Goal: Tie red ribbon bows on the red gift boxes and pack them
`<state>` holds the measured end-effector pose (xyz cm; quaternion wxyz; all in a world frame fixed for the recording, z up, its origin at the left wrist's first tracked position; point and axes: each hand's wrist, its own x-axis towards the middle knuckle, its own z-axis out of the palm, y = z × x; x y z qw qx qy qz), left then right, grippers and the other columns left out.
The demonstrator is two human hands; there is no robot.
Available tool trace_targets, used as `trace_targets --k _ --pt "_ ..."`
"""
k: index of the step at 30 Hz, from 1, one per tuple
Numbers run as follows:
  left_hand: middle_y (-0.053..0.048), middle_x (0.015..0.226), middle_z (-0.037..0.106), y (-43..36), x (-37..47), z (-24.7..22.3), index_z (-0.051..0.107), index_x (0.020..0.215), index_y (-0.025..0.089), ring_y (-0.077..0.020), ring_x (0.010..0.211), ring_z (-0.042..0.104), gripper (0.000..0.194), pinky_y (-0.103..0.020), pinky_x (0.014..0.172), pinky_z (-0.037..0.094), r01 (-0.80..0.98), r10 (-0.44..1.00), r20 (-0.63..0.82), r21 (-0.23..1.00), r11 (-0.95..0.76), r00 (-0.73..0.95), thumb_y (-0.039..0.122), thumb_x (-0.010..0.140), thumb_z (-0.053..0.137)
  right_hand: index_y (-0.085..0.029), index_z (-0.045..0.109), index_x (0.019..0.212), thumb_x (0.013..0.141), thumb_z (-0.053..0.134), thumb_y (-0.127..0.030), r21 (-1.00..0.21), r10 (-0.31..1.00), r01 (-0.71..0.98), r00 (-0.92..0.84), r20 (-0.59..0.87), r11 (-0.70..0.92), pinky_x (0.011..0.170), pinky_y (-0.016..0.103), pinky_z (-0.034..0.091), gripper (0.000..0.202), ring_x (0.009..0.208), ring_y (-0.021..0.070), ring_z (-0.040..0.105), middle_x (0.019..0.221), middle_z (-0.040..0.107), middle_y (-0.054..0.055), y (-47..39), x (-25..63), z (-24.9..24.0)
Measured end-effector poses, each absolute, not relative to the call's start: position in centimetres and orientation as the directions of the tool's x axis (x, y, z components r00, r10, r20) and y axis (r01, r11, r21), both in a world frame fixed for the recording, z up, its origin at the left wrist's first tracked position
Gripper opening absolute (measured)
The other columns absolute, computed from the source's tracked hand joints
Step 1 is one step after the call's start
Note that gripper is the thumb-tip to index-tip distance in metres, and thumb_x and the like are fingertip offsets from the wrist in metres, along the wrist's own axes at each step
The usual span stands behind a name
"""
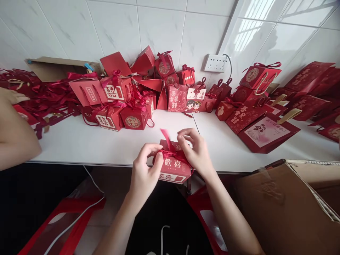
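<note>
A red gift box (174,170) with pale Chinese characters sits at the table's front edge, its lower side overhanging a little. A dark red ribbon (171,153) is tied across its top, and one loose end stands up. At the box's left side, my left hand (147,163) pinches the ribbon between thumb and fingers. My right hand (196,150) is over the box's right side, thumb and forefinger closed together close to the ribbon. What those right fingertips hold, if anything, I cannot make out.
Finished-looking red gift boxes (134,118) with bows stand behind, others (265,132) at the right. Loose ribbons (57,97) heap at the left near another person's arm (18,131). A cardboard carton (268,198) stands front right. A power strip (214,63) hangs on the tiled wall.
</note>
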<state>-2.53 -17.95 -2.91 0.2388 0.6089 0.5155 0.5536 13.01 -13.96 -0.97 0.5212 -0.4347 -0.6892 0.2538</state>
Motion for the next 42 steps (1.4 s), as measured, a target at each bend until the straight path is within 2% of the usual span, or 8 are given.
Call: trace_targets --k 3,7,14,29,32,36,39,42 --pt "-0.002 0.088 0.063 -18.7 -2.0 -3.0 0.060 0.090 0.021 -0.0140 0.081 0.060 0.015 -0.025 0.075 0.049 0.426 0.864 0.480 0.820 -0.382 -0.149 0.021 0.087 0.045 -0.021 0.060 0.094 0.085 0.057 -0.028 -0.607 0.748 0.478 -0.180 0.639 0.634 0.093 0.041 0.046 0.012 0.111 0.0231 0.053 0.109 0.055 0.010 -16.0 13.8 -0.9" --pt "-0.003 0.091 0.064 -19.2 -1.9 -3.0 0.061 0.094 0.021 -0.0153 0.086 0.060 0.013 -0.027 0.077 0.050 0.471 0.846 0.521 0.778 -0.416 -0.113 0.024 0.086 0.051 -0.022 0.062 0.098 0.086 0.057 -0.025 -0.508 0.737 0.549 -0.363 0.570 0.664 0.091 0.042 0.048 0.014 0.112 0.0247 0.053 0.114 0.053 0.011 -17.5 14.1 -0.8" --pt "-0.001 0.083 0.064 -18.9 -2.6 -3.3 0.063 0.093 0.021 -0.0130 0.076 0.062 0.013 -0.023 0.073 0.052 0.445 0.863 0.466 0.826 -0.345 -0.194 0.028 0.084 0.057 -0.022 0.063 0.093 0.086 0.056 -0.023 -0.560 0.773 0.538 -0.364 0.520 0.630 0.084 0.035 0.052 0.010 0.097 0.0196 0.060 0.104 0.057 0.007 -16.7 13.9 -0.9" --pt "-0.001 0.087 0.064 -18.9 -3.4 -3.1 0.060 0.091 0.021 -0.0124 0.079 0.062 0.013 -0.020 0.071 0.051 0.401 0.897 0.405 0.863 -0.309 -0.179 0.030 0.088 0.052 -0.021 0.064 0.089 0.086 0.058 -0.022 -0.615 0.784 0.486 -0.379 0.492 0.621 0.086 0.034 0.050 0.007 0.098 0.0189 0.059 0.101 0.058 0.007 -16.3 14.2 -0.9" --pt "-0.004 0.094 0.060 -18.6 -3.7 -2.8 0.059 0.097 0.021 -0.0143 0.087 0.060 0.016 -0.025 0.079 0.051 0.435 0.895 0.437 0.826 -0.360 -0.088 0.028 0.090 0.047 -0.020 0.064 0.090 0.086 0.057 -0.022 -0.614 0.785 0.488 -0.391 0.481 0.620 0.086 0.033 0.050 0.009 0.098 0.0186 0.059 0.101 0.059 0.007 -16.1 14.2 -0.7" --pt "-0.006 0.102 0.053 -17.8 -3.5 -1.6 0.058 0.101 0.021 -0.0183 0.102 0.053 0.017 -0.032 0.091 0.046 0.525 0.805 0.572 0.643 -0.558 0.155 0.026 0.087 0.052 -0.021 0.064 0.093 0.086 0.058 -0.028 -0.654 0.783 0.435 -0.401 0.475 0.619 0.087 0.034 0.050 0.012 0.097 0.0190 0.060 0.100 0.060 0.007 -15.9 14.3 -0.6" --pt "-0.004 0.096 0.054 -17.3 -3.0 -1.0 0.059 0.093 0.020 -0.0169 0.099 0.053 0.009 -0.030 0.088 0.046 0.516 0.771 0.575 0.589 -0.622 0.274 0.023 0.086 0.055 -0.023 0.061 0.104 0.085 0.060 -0.037 -0.738 0.820 0.358 -0.275 0.503 0.572 0.090 0.036 0.047 0.024 0.102 0.0213 0.058 0.105 0.061 0.007 -15.9 15.1 -1.2" --pt "-0.003 0.092 0.056 -16.9 -2.6 -1.3 0.059 0.088 0.020 -0.0155 0.097 0.053 0.006 -0.030 0.086 0.046 0.514 0.775 0.572 0.596 -0.617 0.267 0.017 0.087 0.053 -0.024 0.059 0.105 0.090 0.047 -0.045 -0.850 0.884 0.287 0.023 0.468 0.442 0.093 0.038 0.045 0.028 0.108 0.0223 0.056 0.109 0.062 0.006 -16.5 16.5 -2.5"
